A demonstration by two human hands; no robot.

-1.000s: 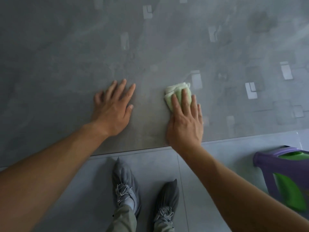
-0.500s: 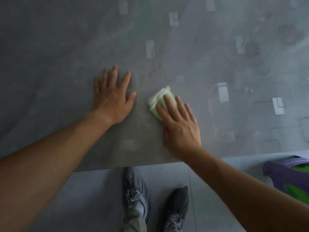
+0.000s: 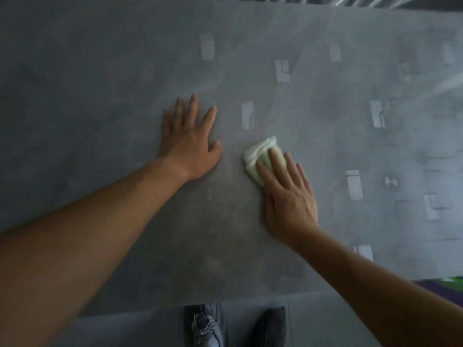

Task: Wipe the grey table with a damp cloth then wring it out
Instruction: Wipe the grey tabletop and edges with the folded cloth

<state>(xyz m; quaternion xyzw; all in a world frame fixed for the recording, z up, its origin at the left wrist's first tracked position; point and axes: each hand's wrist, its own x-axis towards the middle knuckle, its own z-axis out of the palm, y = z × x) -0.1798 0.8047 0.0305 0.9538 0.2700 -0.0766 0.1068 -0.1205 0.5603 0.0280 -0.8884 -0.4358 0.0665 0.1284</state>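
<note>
A folded pale green cloth [image 3: 260,154] lies on the grey table [image 3: 100,83]. My right hand [image 3: 288,196] presses flat on the cloth, fingers over its near half, the far edge showing beyond the fingertips. To the left of it my left hand [image 3: 188,139] rests palm-down on the bare tabletop with its fingers spread, a short gap away from the cloth.
The table's near edge [image 3: 175,308] runs across the bottom, with grey floor and my two shoes [image 3: 208,326] below it. A purple and green container [image 3: 446,286] peeks out at the lower right. Pale reflections dot the glossy tabletop.
Both hands have moved farther from the table's near edge. The right hand has slid the cloth left toward the left hand and then farther onto the table.
</note>
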